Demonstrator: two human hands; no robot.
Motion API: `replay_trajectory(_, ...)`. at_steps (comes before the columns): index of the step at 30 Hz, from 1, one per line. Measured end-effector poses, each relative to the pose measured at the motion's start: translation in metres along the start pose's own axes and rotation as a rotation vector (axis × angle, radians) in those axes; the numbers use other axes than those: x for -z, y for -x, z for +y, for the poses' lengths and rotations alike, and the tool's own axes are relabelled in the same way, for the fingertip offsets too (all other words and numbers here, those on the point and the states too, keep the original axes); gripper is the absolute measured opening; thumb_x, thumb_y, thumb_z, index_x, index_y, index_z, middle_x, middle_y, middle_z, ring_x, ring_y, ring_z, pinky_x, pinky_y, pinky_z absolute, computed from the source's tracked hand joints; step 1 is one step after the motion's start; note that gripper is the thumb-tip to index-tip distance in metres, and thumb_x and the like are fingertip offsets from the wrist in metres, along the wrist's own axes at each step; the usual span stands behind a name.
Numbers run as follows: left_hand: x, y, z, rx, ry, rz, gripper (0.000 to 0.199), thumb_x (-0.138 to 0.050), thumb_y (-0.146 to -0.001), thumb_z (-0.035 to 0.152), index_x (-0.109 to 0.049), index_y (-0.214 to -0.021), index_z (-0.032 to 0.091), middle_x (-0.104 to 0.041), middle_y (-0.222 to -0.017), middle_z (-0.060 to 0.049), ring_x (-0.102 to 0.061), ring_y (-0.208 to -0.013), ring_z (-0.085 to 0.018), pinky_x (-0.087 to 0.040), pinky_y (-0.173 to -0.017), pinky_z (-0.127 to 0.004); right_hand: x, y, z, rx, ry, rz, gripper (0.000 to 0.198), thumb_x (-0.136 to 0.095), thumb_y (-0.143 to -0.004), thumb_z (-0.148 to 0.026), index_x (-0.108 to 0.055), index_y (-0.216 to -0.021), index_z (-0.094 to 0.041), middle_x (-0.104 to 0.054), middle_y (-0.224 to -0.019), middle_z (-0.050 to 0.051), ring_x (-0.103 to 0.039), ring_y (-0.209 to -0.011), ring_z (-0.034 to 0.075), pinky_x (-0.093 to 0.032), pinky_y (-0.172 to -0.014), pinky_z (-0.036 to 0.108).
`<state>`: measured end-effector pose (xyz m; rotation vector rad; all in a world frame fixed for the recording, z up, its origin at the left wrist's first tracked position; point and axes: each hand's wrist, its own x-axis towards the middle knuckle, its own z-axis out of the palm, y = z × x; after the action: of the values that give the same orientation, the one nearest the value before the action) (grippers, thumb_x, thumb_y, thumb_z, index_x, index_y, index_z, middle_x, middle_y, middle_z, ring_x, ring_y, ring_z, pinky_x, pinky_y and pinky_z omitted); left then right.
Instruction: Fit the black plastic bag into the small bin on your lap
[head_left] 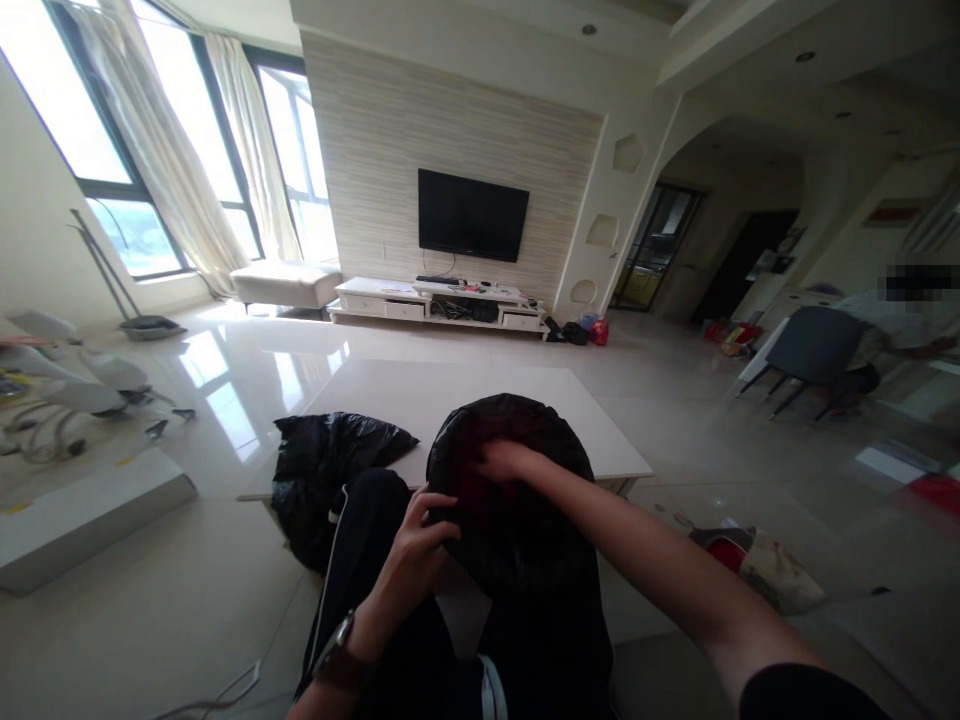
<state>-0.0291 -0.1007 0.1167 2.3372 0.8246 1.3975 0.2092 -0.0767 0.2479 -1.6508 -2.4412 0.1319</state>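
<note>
Black plastic bag (517,500) sits in the person's lap, bulging, its top rising against the near edge of the white surface (465,400). Left hand (412,560) is at the bag's left flank, fingers (442,520) curled and pinched on the plastic there, wrist with a watch (337,650) lower down toward the body. Right hand (502,462) lies over the bag's top, fingers pointing left and pressed down into the opening or a fold; reddish stuff shows under them, and I can't tell if they are clamped on it or just resting, too dark. Forearm comes in from the bag's right, crossing above it. So the bag's mouth is right under the right hand, and the left hand sits lower and to the bag's left, both touching it. Bag stands roughly upright, taller than wide.

Second black bag (330,470) slumps to the left of the main bag, off the surface's corner, apart from both hands. Red-and-cream bundle (757,565) lies on the floor to the bag's right, well apart.
</note>
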Motion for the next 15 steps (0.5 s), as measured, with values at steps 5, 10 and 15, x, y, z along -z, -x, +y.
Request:
replay_trajectory(5, -0.010, 0.005, -0.016, 0.165, -0.008, 0.214, 0.024, -0.064, -0.086, 0.004, -0.077, -0.083, 0.023, -0.064, -0.123, -0.007, -0.068, -0.109, -0.023, -0.063, -0.092, -0.040, 0.009, -0.028, 0.031, -0.090, -0.007, 0.165, 0.022, -0.057, -0.104, -0.029, -0.074, -0.102, -0.017, -0.079, -0.105, 0.011, -0.070, -0.095, 0.023, -0.050, -0.086, 0.033)
replay_trajectory(10, -0.024, 0.010, -0.014, 0.211, -0.094, 0.379, 0.023, -0.066, -0.087, 0.006, -0.078, -0.087, 0.025, -0.063, -0.122, -0.006, -0.065, -0.116, -0.026, -0.057, -0.106, -0.052, 0.003, 0.037, -0.003, 0.095, -0.024, 0.209, 0.026, -0.074, -0.096, -0.039, -0.072, -0.108, -0.017, -0.074, -0.110, 0.010, -0.066, -0.106, 0.025, -0.050, -0.094, 0.035)
replay_trajectory(15, -0.034, 0.006, 0.018, 0.229, -0.128, 0.484, 0.024, -0.065, -0.089, 0.003, -0.076, -0.091, 0.025, -0.059, -0.126, -0.007, -0.062, -0.120, -0.028, -0.049, -0.114, -0.061, -0.051, 0.056, -0.038, 0.293, 0.316, 0.153, 0.016, -0.076, -0.094, -0.029, -0.070, -0.104, -0.018, -0.076, -0.099, 0.007, -0.065, -0.096, 0.026, -0.046, -0.087, 0.041)
